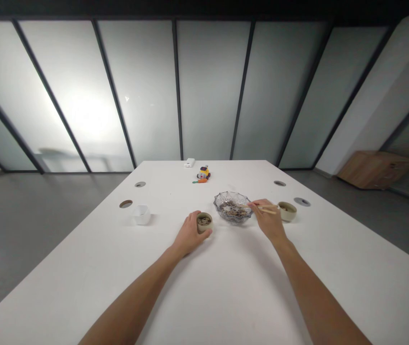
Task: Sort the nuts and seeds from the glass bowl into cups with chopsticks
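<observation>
Over the glass bowl (230, 218) — right hand (267, 218) with chopsticks (267, 209)

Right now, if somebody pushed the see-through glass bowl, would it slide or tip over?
The glass bowl would probably slide rather than tip, since it looks wide and low on the smooth-looking table. It may be fairly heavy, as it seems to be thick glass with bits inside. Its pointy rim could chip if bumped.
</observation>
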A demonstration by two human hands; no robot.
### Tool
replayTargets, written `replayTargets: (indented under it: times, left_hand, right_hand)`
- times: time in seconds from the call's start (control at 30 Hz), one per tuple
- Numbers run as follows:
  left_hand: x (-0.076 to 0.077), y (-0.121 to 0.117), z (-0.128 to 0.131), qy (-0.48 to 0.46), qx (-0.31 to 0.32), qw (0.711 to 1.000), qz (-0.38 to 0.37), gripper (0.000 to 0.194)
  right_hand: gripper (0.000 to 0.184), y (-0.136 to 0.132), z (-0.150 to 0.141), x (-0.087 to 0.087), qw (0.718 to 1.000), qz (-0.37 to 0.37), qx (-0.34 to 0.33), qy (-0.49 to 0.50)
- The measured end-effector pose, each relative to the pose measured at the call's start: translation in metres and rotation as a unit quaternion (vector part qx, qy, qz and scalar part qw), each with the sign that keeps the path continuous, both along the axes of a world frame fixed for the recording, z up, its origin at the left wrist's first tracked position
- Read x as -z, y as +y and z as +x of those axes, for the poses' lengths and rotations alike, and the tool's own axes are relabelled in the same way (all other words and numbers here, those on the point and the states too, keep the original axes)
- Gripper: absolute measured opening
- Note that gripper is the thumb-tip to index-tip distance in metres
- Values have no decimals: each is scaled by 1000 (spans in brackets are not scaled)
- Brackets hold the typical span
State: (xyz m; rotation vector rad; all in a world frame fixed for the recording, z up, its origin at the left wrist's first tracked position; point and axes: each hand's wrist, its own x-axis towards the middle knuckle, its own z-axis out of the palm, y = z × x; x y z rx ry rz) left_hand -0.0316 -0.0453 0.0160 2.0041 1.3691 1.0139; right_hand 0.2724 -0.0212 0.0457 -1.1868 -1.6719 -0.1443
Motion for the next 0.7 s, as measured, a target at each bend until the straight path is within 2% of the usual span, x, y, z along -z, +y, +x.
replayTargets:
  times: [0.17, 0.5, 0.6, 0.7]
  left_hand:
    - [1, 1, 0, -1, -2, 1000, 4, 64]
    - [-1, 0, 0, 24, 1, 1000, -7, 65]
    - [-1, 0, 0, 24, 2, 1000, -10, 65]
    - [0, 0, -1, 18, 4, 1000, -3, 64]
  right_hand:
    - [57, 4, 4, 4, 1000, -8, 3, -10]
    - [60, 4, 6, 6, 999, -29, 11, 34]
    - [55, 3, 4, 3, 997, -26, 16, 74]
    - [49, 1, -4, -3, 980, -34, -23, 193]
